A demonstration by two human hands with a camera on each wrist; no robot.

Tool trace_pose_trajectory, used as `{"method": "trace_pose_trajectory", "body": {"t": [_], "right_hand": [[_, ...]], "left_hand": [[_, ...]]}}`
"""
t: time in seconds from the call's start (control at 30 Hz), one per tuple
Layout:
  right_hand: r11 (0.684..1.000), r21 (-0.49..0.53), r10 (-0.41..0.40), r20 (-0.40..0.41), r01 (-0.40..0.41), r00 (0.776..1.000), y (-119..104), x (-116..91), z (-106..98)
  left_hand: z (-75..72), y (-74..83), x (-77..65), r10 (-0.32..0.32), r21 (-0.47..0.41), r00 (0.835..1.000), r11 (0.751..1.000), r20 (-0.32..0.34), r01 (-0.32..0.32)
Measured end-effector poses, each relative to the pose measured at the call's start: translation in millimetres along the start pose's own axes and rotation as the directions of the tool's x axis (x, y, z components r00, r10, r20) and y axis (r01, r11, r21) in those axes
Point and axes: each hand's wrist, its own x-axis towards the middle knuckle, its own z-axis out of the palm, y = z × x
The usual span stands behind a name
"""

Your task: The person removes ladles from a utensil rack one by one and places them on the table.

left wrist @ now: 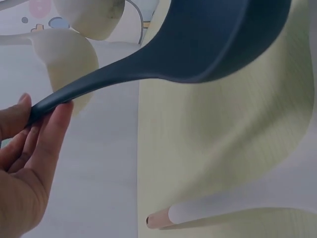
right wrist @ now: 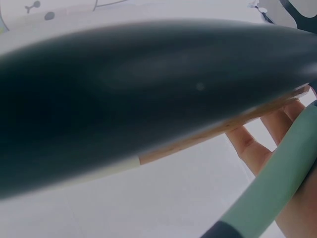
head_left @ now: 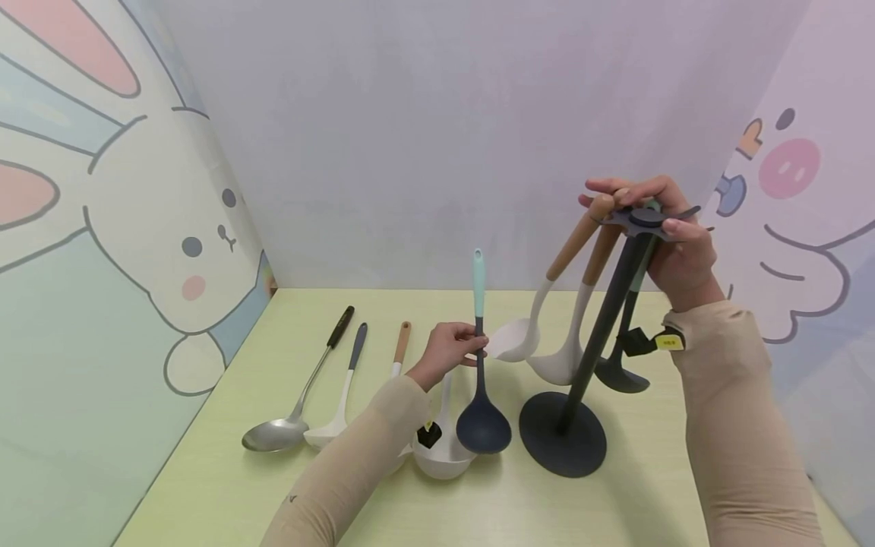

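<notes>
My left hand (head_left: pixel 451 351) pinches the neck of a dark blue ladle (head_left: pixel 484 427) with a mint handle, held upright with its bowl low. In the left wrist view, thumb and fingertips meet on the ladle's dark shaft (left wrist: pixel 94 79). My right hand (head_left: pixel 673 235) grips the hooked top of a black utensil stand (head_left: pixel 604 327), thumb on the rack and fingers behind it. Two white ladles (head_left: pixel 517 339) with wooden handles hang there, the fingers beside their handle tops. A dark utensil (head_left: pixel 620 376) with a green handle (right wrist: pixel 277 173) hangs near the right palm.
A metal ladle (head_left: pixel 276 434) with a black handle lies at the table's left. Beside it are a white ladle (head_left: pixel 330 433) with a grey handle, a tan-handled utensil (head_left: pixel 402 342) partly behind my left arm, and another white ladle (head_left: pixel 444 462). A wall stands behind the table (head_left: pixel 225 486).
</notes>
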Motion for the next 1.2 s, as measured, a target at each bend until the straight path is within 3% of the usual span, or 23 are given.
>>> {"method": "trace_pose_trajectory", "body": {"t": [0.47,1.2], "right_hand": [[1.000,0.001,0.014,-0.005,-0.014,1.000,0,0,1],[1.000,0.001,0.029,-0.006,-0.029,1.000,-1,0,-1]], "left_hand": [[3.5,-16.0,2.4,-0.052,0.023,0.999,0.998,-0.003,0.052],[14.1,-38.7,17.2,-0.144,0.058,0.990,0.988,0.007,0.143]]}}
